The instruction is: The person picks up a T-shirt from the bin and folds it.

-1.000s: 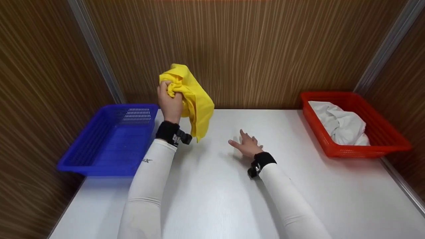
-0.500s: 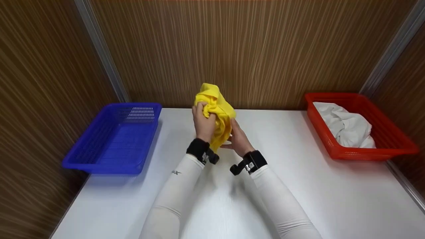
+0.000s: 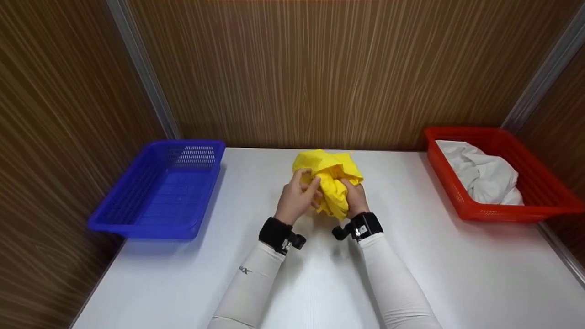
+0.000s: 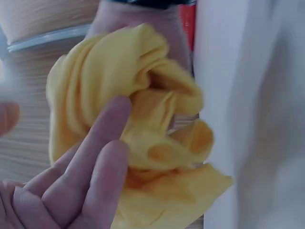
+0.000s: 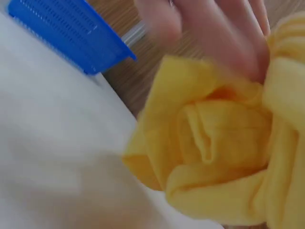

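A bunched yellow cloth (image 3: 336,192) is held up over the white table in the head view. My right hand (image 3: 356,198) grips it from the right side. On the other side is my left hand (image 3: 296,197), its fingers spread and its thumb apart from them. In the left wrist view, straight fingertips of the left hand (image 4: 71,191) lie against the folds of the yellow cloth (image 4: 109,71). The right wrist view shows the loose folds of the cloth (image 5: 214,157) close up, with left-hand fingers (image 5: 224,38) above them.
To the left stands a blue plastic basket (image 3: 151,229) with nothing in it. A red basket (image 3: 516,212) at the right holds a crumpled white cloth (image 3: 484,176). A wood-grain wall (image 3: 301,73) rises behind the table (image 3: 311,283).
The left hand brought the yellow cloth rightward and down to the middle. The right hand came up and took hold of it, and the left hand's fingers loosened from their grip.
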Demonstrator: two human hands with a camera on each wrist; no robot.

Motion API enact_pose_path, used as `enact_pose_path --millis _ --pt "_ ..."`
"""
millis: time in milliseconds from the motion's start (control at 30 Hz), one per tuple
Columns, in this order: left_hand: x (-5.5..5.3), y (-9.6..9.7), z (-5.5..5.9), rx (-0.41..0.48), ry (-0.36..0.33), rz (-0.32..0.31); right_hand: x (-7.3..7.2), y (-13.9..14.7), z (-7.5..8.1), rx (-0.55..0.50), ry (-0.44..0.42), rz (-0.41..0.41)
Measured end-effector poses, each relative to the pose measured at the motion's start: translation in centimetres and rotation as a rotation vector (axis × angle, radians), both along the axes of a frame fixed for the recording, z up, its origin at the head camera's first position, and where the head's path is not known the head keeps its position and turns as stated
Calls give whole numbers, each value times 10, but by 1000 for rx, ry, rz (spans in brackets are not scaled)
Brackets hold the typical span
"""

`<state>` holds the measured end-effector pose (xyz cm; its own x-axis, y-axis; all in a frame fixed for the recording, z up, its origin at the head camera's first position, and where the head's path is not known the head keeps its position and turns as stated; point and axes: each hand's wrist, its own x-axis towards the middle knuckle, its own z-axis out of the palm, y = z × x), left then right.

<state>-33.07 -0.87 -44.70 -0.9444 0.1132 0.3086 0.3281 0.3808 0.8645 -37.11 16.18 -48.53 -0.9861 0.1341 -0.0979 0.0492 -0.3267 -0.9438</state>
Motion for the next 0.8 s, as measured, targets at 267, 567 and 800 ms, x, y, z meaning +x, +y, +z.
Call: enact_pose_path --millis 267,567,800 --pt "-14 -4 -19 -267 222 154 10 3 -9 432 120 178" --pt "-25 -26 -16 282 14 372 5 28 -9 720 213 -103" --pt "-23 -29 -10 594 -152 342 16 34 8 725 258 -224"
